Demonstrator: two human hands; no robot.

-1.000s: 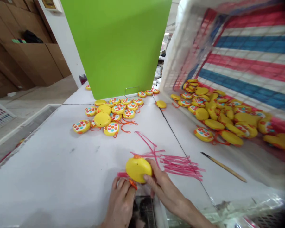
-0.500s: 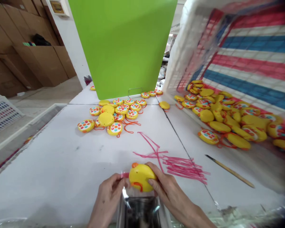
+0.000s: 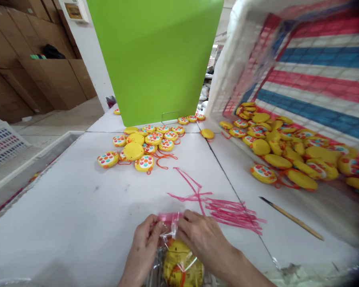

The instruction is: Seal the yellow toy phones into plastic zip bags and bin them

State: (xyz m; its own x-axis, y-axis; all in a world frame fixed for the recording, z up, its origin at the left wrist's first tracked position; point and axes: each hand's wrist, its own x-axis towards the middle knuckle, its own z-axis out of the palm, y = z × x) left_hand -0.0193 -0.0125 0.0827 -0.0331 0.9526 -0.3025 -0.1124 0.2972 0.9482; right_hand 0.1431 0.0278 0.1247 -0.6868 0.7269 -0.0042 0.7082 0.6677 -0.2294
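Head view shows, nearest, a toy (image 3: 188, 264), yellow and with an orange cord (image 3: 183, 276), inside a transparent bag (image 3: 168, 229) low between the two forearms. Left hand (image 3: 146, 240) pinches the pink top of the bag between thumb and fingers, and right hand (image 3: 204, 238) holds this top from the other side, its fingers curled together. By my judgement the bag is thin, soft and slippery, so the pink top is the surest place to grip; the toy seems light, stiff and smooth, better taken by its round rim than by the cord. Beyond the right hand, pink strips (image 3: 231, 215) lie loose on the table (image 3: 62, 223), and farther right rests a brush (image 3: 291, 218). On the left, the table gives wide room up to its worn edge; on the right, the room is narrower, because a basket (image 3: 223, 75) with many other toys (image 3: 278, 161) stands there. Farther away, a heap (image 3: 134, 151) of toys lies in the middle, and behind it a green board (image 3: 157, 63) closes the way.
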